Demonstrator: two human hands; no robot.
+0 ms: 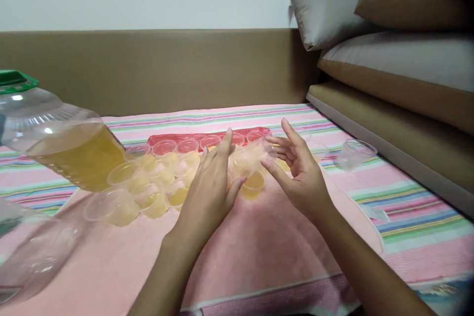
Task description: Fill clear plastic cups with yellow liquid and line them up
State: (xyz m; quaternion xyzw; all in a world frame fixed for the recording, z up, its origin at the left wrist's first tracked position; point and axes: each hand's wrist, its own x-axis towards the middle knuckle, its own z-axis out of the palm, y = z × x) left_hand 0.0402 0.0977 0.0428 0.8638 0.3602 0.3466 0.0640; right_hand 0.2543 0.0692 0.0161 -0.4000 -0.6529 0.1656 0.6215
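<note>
Between my hands a clear plastic cup (249, 158) lies tilted on its side in the air, with nothing visible in it. My right hand (305, 175) has its thumb and fingers round the cup's right end, the index finger raised. My left hand (211, 182) is at the cup's left end with fingers stretched out; whether it touches the cup I cannot tell. Just below stands a cup of yellow liquid (253, 187). Several more clear cups, many with yellow liquid, stand in rows to the left, among them a front-left cup (124, 210).
At left, a big clear jug (89, 153) with a green top leans, part full of yellow liquid. An empty clear bottle (40, 256) lies nearer. A loose cup (355, 153) is at right. Red plastic packaging (163, 137) lies behind the rows. Cushions (400, 59) are stacked at right.
</note>
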